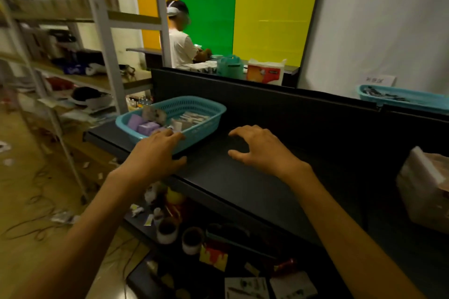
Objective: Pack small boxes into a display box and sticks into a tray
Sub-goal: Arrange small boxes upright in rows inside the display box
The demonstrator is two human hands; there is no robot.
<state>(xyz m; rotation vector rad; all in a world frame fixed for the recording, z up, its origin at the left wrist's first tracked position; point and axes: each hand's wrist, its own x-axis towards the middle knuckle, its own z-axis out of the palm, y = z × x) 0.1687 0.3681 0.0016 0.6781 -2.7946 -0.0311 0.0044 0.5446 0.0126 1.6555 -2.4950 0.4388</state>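
Observation:
A teal plastic basket [209, 110] stands on the black shelf [243, 177] at the left. It holds small purple boxes [143, 125] and pale packets. My left hand [158, 153] grips the basket's near rim, fingers over the edge and thumb under it. To the right of the basket, my right hand [257, 148] hovers just above the bare shelf with fingers spread and loosely bent, holding nothing. A second teal tray [427, 99] with dark sticks sits on the far right behind the black divider.
A black divider wall [291, 109] rises behind the shelf. A wrapped bundle [427, 184] lies at the right edge. Cups and clutter fill the lower shelf [194, 238]. Metal racking [102, 31] stands to the left. Another person [181, 39] works at a far counter.

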